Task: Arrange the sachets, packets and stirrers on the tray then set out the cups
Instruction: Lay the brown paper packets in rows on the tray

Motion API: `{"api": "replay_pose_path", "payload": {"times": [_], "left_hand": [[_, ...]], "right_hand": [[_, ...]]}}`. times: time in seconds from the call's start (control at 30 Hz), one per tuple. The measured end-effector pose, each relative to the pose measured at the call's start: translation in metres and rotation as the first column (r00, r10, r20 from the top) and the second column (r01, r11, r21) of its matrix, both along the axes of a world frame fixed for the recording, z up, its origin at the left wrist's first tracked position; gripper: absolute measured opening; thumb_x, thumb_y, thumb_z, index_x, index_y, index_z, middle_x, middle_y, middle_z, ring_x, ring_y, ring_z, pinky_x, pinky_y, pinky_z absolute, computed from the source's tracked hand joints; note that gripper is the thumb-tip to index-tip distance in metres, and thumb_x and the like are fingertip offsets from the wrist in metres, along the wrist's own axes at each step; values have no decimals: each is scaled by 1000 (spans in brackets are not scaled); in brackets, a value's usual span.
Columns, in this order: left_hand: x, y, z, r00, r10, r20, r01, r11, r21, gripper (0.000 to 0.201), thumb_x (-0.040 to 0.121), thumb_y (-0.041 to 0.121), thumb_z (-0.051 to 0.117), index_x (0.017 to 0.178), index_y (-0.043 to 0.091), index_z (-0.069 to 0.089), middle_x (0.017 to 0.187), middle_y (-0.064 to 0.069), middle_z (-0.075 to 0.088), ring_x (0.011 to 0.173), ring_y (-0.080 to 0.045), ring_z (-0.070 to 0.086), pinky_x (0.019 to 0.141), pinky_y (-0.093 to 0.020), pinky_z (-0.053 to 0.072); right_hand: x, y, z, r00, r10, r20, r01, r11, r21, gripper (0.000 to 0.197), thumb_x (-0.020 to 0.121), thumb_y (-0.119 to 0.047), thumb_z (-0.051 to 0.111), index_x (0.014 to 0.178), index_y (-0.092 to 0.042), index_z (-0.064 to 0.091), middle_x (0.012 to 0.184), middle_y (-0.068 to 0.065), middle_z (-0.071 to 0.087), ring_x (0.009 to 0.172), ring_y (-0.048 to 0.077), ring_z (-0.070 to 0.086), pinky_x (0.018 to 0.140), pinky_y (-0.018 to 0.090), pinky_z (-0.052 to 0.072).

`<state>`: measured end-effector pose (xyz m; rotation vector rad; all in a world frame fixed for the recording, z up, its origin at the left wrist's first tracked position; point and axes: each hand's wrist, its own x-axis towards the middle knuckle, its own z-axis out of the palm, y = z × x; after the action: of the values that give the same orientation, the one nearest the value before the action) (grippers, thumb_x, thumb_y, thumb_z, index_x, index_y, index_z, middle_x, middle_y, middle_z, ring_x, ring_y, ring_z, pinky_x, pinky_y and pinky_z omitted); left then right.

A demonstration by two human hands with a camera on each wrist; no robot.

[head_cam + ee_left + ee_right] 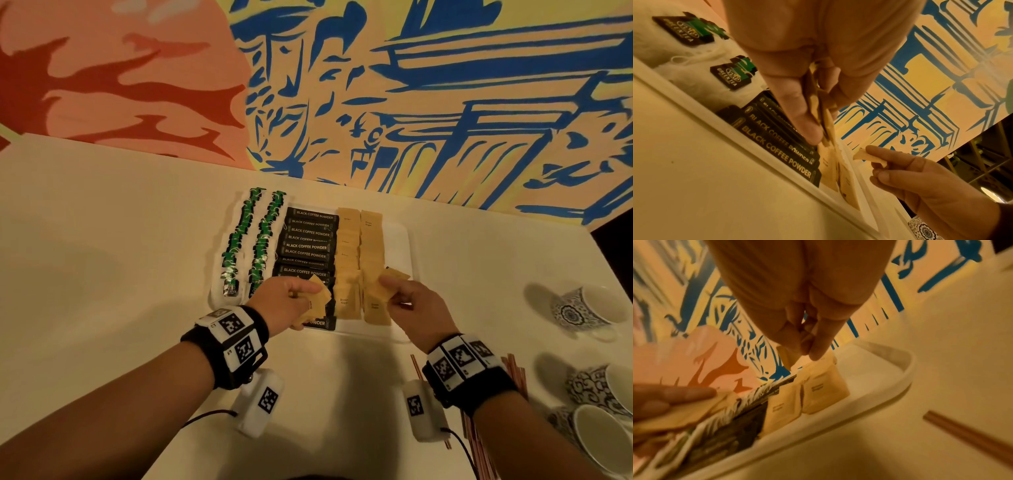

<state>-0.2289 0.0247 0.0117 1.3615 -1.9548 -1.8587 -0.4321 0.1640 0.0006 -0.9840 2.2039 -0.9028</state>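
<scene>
A white tray on the table holds two rows of green tea bags, a column of black coffee packets and two columns of brown sugar sachets. My left hand hovers over the tray's near edge and pinches a small stack of brown sugar sachets between thumb and fingers. Over the right sugar column, my right hand pinches one brown sachet, seen edge-on in the right wrist view. Brown stirrers lie on the table under my right wrist.
Three patterned cups lie on their sides at the table's right edge. The tray's right strip is bare. A painted wall stands close behind the tray. One stirrer lies right of the tray.
</scene>
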Motion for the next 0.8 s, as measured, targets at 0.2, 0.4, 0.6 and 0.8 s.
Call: {"api": "replay_pose_path", "payload": {"times": [0.2, 0.4, 0.6, 0.8], "left_hand": [[3, 0, 0, 1000, -1, -4, 1, 1000, -1, 31, 92, 1, 52, 112, 20, 66, 108, -2, 57, 81, -20, 65, 72, -33, 59], [11, -7, 0, 1000, 3, 9, -3, 1000, 13, 31, 92, 2, 52, 113, 21, 66, 114, -5, 57, 87, -23, 65, 68, -29, 58], [11, -12, 3, 1000, 13, 7, -14, 999, 30, 31, 92, 1, 52, 112, 20, 66, 115, -7, 59, 87, -24, 67, 64, -26, 57], [11, -18, 5, 1000, 21, 3, -21, 1000, 12, 33, 92, 1, 52, 108, 27, 66, 109, -3, 61, 79, -15, 66, 61, -21, 56]], "right_hand": [[0, -5, 4, 994, -94, -48, 91, 993, -70, 21, 91, -31, 59, 109, -33, 69, 93, -10, 72, 85, 6, 66, 87, 24, 51], [6, -18, -8, 982, -154, 111, 156, 988, -10, 14, 82, -35, 71, 91, -26, 76, 93, -9, 72, 87, 5, 64, 72, 17, 44], [13, -23, -22, 937, -173, 303, 142, 982, 122, 17, 82, -23, 73, 98, -16, 71, 76, -1, 68, 63, 11, 60, 52, 21, 47], [15, -30, -32, 985, -84, 152, 49, 973, 225, 16, 78, -30, 75, 93, -26, 71, 72, -7, 67, 65, 10, 61, 62, 23, 48]]}}
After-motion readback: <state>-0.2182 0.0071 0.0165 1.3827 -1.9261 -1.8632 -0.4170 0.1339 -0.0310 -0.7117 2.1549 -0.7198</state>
